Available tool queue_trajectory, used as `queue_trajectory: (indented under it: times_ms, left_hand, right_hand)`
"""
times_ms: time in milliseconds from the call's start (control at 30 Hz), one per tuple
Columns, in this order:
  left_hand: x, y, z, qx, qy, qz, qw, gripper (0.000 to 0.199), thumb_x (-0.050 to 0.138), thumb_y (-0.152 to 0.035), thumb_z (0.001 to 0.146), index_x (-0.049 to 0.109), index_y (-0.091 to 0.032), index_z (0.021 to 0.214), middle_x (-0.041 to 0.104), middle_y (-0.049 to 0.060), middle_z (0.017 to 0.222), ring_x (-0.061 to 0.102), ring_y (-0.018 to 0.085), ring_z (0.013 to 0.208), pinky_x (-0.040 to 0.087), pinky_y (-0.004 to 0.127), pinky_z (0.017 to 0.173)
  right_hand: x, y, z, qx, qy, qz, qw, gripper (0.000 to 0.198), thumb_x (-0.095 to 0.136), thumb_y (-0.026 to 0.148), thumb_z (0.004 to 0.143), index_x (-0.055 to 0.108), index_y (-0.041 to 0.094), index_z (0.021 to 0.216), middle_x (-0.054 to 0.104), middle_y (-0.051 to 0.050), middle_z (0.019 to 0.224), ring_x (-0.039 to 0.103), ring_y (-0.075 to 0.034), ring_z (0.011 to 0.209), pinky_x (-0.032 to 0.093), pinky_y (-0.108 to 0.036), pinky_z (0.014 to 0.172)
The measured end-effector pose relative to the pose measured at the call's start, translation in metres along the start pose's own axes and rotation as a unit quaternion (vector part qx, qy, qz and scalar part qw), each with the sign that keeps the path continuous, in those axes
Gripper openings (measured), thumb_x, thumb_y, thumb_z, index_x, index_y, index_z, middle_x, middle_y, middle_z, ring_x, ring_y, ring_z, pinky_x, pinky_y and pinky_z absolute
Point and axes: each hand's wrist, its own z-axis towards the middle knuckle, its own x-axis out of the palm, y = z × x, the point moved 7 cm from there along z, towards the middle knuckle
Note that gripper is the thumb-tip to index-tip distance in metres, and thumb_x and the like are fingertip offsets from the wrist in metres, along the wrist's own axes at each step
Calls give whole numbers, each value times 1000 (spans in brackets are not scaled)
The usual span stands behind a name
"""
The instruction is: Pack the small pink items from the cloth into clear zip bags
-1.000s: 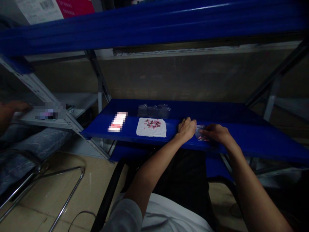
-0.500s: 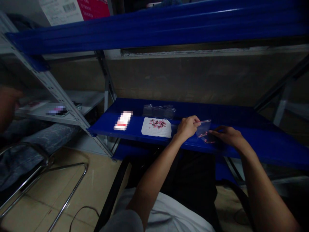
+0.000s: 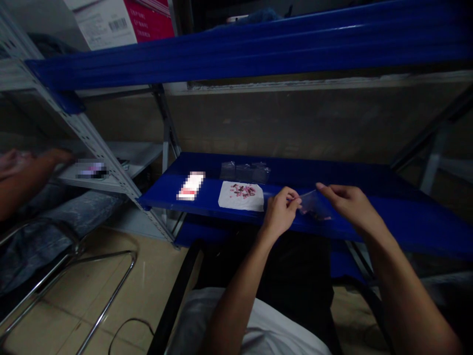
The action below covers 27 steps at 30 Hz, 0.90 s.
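Observation:
A small clear zip bag is stretched between my two hands over the blue shelf's front part. My left hand pinches its left top corner, fingers closed. My right hand pinches the right top corner between thumb and finger. Small pink and dark pieces show dimly in the bottom of the bag. To the left of my left hand lies a white paper sheet with a scatter of pink pills and dark capsules on it. Behind the sheet are several flat clear bags.
A blurred-out bright phone-like object lies on the blue shelf at left. The blue upper beam crosses above my hands. Another person's arm is at far left, beside a metal chair frame. A box sits above.
My right hand has moved up from the bag's lower side to its top right corner. My left hand has come slightly down and left. The other person's arm has reached further in.

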Motion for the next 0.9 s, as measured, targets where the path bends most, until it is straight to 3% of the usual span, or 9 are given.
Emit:
queue_trajectory:
  times_ms: [133,233,400,667,900]
  left_hand:
    - [-4,-6,-9,20,4,51,998,4,60,-18,97,61,-22,99,72,1,93,75,15,89,56,22,77]
    - [-6,-11,-10,43,5,62,997,5,57,-20,100,61,-23,101,73,0,98,74,14,91,57,23,83]
    - [-7,-20,-14,69,4,93,993,5,59,-22,99,63,-22,103,73,3,105,71,16,96,58,27,88]
    - [-20,-33,-19,102,-56,199,973,11,67,-21,95,69,-20,106,64,7,111,65,20,107,54,35,102]
    - [-34,-31,-17,69,-78,187,977,3,73,-23,92,75,-20,92,64,4,98,65,19,99,52,34,99]
  right_hand:
    - [30,25,-9,16,89,106,990,61,60,80,84,54,22,65,53,-2,56,47,-15,52,33,-29,50]
    - [39,31,-10,14,83,120,989,56,72,76,77,61,21,73,60,-2,62,53,-15,55,38,-26,49]
    - [38,36,-11,-12,74,145,987,51,75,70,77,67,19,81,65,-3,69,51,-12,53,39,-26,48]
    - [42,46,-16,-4,82,184,980,54,83,67,70,72,17,87,63,-2,68,48,-11,52,35,-25,45]
    - [47,50,-19,20,85,201,976,58,89,67,59,77,18,87,71,-6,74,56,-16,59,38,-26,48]
